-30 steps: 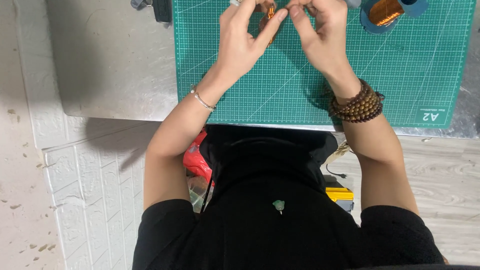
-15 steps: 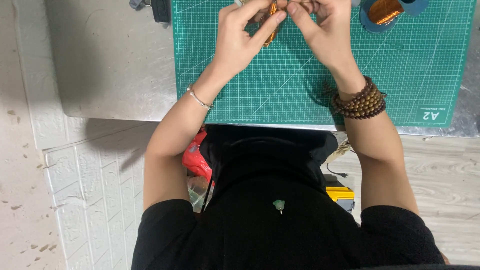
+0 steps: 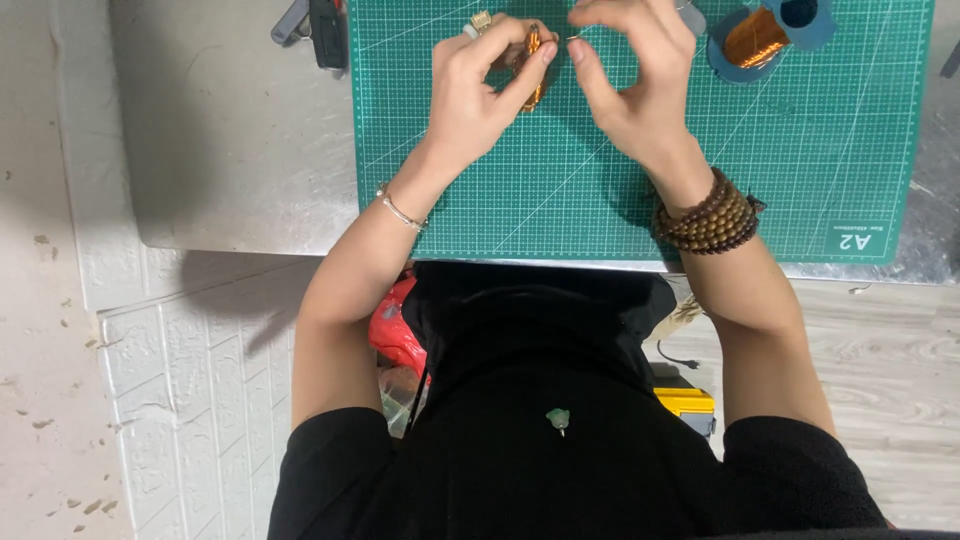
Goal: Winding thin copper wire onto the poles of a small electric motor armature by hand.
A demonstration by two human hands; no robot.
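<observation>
While the left hand (image 3: 480, 95) pinches the small copper coil (image 3: 533, 68) over the far green cutting mat (image 3: 600, 200), right hand (image 3: 640, 90) fingers, nearly closed, should probably keep the thin wire taut.

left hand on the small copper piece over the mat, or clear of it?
Touching. The head view shows the left hand with thumb and forefinger pinched round the small copper piece, no gap between them, above the green cutting mat.
</observation>
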